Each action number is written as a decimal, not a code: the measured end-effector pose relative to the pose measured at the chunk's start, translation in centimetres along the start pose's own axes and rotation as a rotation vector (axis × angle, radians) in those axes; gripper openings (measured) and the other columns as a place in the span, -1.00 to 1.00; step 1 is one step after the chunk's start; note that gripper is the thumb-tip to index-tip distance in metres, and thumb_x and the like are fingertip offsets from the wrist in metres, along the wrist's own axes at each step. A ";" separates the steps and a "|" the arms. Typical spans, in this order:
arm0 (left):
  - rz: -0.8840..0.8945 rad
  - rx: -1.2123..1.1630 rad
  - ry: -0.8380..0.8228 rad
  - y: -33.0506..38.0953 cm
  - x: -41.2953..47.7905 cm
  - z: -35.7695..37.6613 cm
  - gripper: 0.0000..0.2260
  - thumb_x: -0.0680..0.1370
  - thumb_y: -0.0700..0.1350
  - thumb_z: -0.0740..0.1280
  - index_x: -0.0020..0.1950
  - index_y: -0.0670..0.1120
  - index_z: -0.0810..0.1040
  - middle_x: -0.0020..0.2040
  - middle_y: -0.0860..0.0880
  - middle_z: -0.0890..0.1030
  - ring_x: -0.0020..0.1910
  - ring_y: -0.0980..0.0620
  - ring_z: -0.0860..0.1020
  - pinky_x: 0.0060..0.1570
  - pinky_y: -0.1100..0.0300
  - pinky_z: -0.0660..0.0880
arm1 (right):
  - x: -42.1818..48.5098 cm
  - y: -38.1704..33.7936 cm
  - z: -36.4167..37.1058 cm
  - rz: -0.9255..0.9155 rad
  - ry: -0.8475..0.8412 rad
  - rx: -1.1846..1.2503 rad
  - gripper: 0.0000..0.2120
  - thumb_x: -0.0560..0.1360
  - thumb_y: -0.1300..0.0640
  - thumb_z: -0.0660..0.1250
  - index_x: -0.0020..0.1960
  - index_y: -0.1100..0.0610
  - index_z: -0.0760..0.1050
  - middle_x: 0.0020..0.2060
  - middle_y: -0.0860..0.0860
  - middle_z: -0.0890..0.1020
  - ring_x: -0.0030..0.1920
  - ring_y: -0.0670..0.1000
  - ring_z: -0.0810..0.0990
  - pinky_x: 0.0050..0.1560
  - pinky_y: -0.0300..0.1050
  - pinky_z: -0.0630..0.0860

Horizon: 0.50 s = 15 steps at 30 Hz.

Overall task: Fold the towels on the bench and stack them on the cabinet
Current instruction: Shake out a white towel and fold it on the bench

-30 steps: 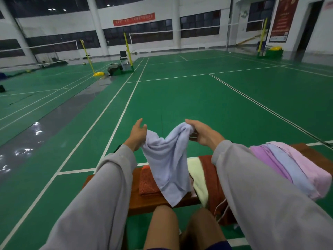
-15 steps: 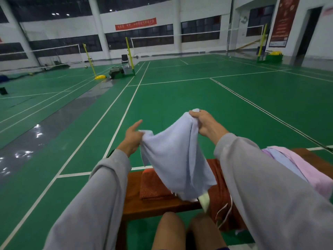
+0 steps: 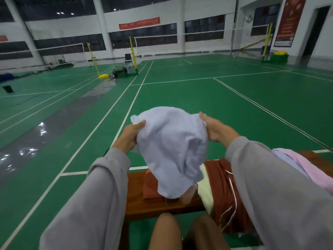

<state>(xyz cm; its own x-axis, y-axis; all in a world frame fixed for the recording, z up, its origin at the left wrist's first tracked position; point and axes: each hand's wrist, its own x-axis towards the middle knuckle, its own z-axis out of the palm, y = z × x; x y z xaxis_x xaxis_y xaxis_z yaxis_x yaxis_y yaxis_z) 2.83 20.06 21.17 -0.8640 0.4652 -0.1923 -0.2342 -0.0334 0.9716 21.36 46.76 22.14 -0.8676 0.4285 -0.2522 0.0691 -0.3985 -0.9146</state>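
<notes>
While the pale lilac towel (image 3: 173, 150) hangs unfolded above the desk (image 3: 137, 201), its upper sides pinched by the left hand (image 3: 128, 137) and the right hand (image 3: 215, 129), the job looks barely begun: an orange towel (image 3: 150, 188), a rust towel (image 3: 221, 181) and pink towels (image 3: 310, 168) wait there; no cabinet shows.

Red banner (image 3: 139, 23), upper centre: text unreadable | pink towel (image 3: 313, 170): cut off at right edge | bench (image 3: 137, 195): right end hidden by sleeve (image 3: 279, 186)

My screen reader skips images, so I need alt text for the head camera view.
The left hand and right hand grip a pale lavender towel by its upper edge, above a wooden bench where other towels lie; a green badminton court stretches beyond.
</notes>
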 end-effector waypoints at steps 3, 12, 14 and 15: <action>0.021 0.301 0.135 1.7 0.3 0.2 -0.39 0.47 -0.28 0.53 0.46 -0.33 0.37 0.37 -0.31 0.53 0.15 -0.21 0.61 0.09 -0.07 0.61 | -0.5 0.2 -0.2 0.072 -0.078 -0.156 -0.75 0.68 0.09 0.26 0.19 0.25 0.58 0.08 0.17 0.68 -0.03 0.10 0.67 0.00 0.01 0.59; 0.166 0.324 -0.006 1.7 -0.7 0.3 -0.77 0.57 -0.39 0.31 0.19 -0.23 0.64 -0.13 -0.18 0.63 -0.26 -0.07 0.54 -0.27 0.12 0.58 | 0.2 0.2 1.1 -0.018 0.160 -0.083 -0.94 0.63 0.22 0.33 0.08 0.18 0.55 -0.07 0.11 0.64 -0.18 0.07 0.62 -0.23 -0.01 0.59; 0.212 0.196 0.030 1.7 -0.4 0.5 -0.72 0.58 -0.42 0.29 0.22 -0.22 0.64 -0.09 -0.21 0.62 -0.21 -0.07 0.55 -0.10 0.07 0.60 | 0.3 -0.7 1.3 -0.128 0.250 0.087 -0.89 0.61 0.26 0.35 0.13 0.20 0.56 -0.11 0.12 0.63 -0.21 0.08 0.61 -0.21 0.02 0.61; 0.243 0.121 0.059 1.9 -0.3 0.7 -0.72 0.58 -0.42 0.30 0.23 -0.21 0.64 -0.05 -0.22 0.63 -0.18 -0.07 0.57 -0.03 0.07 0.61 | 0.3 -1.2 1.4 -0.178 0.282 0.172 -0.84 0.60 0.27 0.36 0.17 0.20 0.57 -0.15 0.11 0.63 -0.27 0.05 0.61 -0.24 -0.02 0.62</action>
<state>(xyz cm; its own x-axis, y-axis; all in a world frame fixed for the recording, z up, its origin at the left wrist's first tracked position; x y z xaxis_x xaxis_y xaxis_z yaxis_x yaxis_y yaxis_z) 2.97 20.45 23.18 -0.9138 0.4037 0.0445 0.0353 -0.0302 0.9989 20.33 46.26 23.58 -0.6869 0.7004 -0.1936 -0.1748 -0.4179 -0.8915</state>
